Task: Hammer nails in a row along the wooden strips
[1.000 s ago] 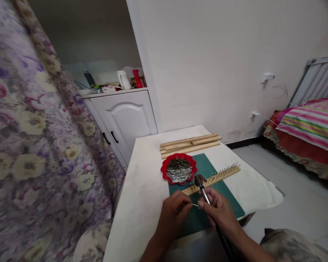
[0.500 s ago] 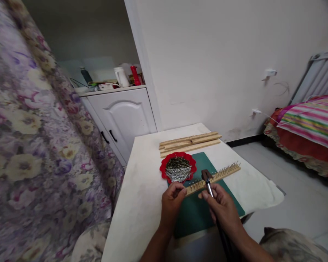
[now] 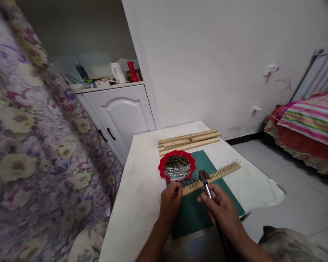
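My right hand [image 3: 224, 207] is closed around the shaft of a hammer [image 3: 207, 186], its dark head raised over the near side of a wooden strip. That strip [image 3: 198, 185] lies slantwise across a green mat [image 3: 194, 214], with many nails standing up from it. At the strip's left part, my left hand [image 3: 170, 203] has its fingers curled and pressed together; what they pinch is hidden. Just beyond that hand stands a red scalloped bowl [image 3: 162, 171] heaped with loose nails [image 3: 177, 167].
Several bare wooden strips [image 3: 188, 141] lie at the back of the white-covered table [image 3: 142, 174]. A floral curtain [image 3: 57, 145] hangs at the left, beside a white cabinet [image 3: 123, 112]. A bed with a striped cover [image 3: 314, 116] stands at the right.
My left hand has slid slightly left along the strip, its fingers now curled tighter. The hammer has shifted slightly left in my right hand. The view has tilted a little.
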{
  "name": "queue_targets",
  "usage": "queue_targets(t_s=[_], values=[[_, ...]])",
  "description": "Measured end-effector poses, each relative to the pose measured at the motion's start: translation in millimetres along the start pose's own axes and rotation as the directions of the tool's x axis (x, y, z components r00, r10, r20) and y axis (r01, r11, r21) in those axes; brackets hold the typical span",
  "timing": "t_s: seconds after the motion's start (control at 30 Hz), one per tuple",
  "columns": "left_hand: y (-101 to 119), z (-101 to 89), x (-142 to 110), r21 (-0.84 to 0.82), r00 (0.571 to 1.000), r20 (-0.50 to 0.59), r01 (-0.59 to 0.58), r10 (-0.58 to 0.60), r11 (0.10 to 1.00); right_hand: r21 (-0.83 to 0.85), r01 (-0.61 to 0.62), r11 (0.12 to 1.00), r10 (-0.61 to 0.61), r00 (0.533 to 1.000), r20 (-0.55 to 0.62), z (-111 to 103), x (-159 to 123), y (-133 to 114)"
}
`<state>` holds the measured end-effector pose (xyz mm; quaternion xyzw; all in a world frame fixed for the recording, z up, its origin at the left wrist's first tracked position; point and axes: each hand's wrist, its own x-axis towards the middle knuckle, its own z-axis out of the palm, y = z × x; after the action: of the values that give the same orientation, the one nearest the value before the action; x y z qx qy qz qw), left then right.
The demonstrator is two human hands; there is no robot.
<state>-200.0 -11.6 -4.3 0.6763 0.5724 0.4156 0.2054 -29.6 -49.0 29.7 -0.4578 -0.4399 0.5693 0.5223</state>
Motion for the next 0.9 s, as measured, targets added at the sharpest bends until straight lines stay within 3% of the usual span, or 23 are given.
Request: queue_targets(t_s=[0.53,0.9], values=[[-6,7.4,5,0.147,0.996,0.068,-0.065,0.055,0.987,-0.027,-0.005,1.0,0.005,1.0,0.016,-1,1,-4],[-10,16.9,10,0.158,0.995,0.033,-0.101,0.097,0.982,-0.019,-0.021,1.0,0.024,0.987,0.159,4,3,0]])
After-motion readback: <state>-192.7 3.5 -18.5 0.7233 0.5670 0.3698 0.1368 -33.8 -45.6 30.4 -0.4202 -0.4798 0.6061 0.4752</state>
